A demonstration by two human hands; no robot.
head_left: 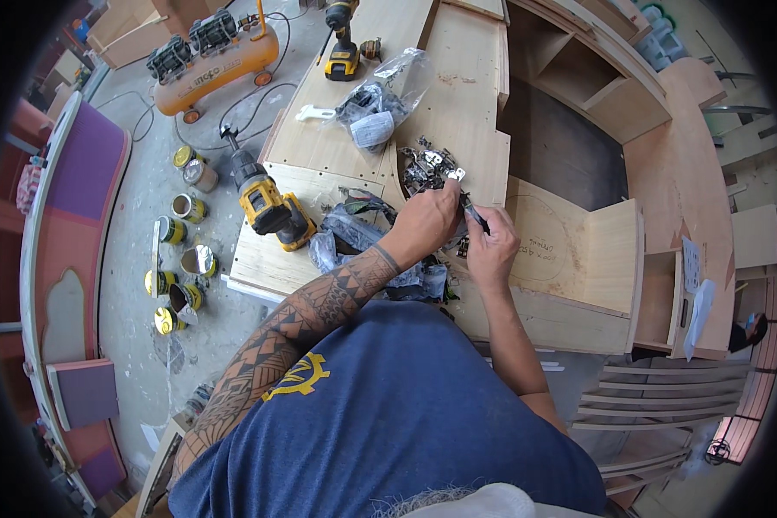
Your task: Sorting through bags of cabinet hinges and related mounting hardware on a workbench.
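Note:
My left hand (425,226) is closed, thumb and finger pinching a shiny metal cabinet hinge (458,174). Close beside it, my right hand (492,248) has its fingers curled round a slim dark grey piece (472,211), whose exact kind I cannot make out. The two hands nearly meet over the bench. Just beyond them lies a heap of loose metal hinges (425,164), partly covered by my left hand. Crumpled plastic wrappers (354,231) lie next to my left wrist, some of them under my forearm.
A yellow-black cordless drill (272,205) rests left on the plywood surface (319,168). Farther off are a clear bag of wrapped parts (375,112) and another cordless tool (342,52). Open wooden compartments (596,250) stand right. Paint cans (188,207) and an orange air compressor (220,73) occupy the floor.

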